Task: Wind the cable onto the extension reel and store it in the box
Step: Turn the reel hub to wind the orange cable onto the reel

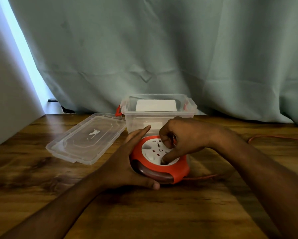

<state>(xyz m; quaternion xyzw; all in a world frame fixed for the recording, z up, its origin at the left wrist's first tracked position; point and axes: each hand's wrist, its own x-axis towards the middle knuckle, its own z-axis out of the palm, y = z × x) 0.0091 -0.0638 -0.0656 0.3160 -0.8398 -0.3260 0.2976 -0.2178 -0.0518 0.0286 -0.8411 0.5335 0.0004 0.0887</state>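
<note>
A round extension reel (159,167) with an orange casing and a white socket face lies on the wooden table (41,169) in front of me. My left hand (127,161) cups its left side, thumb under the front edge. My right hand (182,140) rests on top, fingers curled onto the white face, thumb pressed in a recess. A thin orange cable (201,177) leaves the reel's right side and reappears farther right as a cable stretch (272,136) behind my right forearm. Just behind the reel stands the clear plastic box (157,114), lid off.
The clear lid (86,138) lies flat on the table left of the box. The box has red side latches and a white label on its far wall. A grey-green curtain (162,49) hangs behind the table, and a pale wall borders the left edge.
</note>
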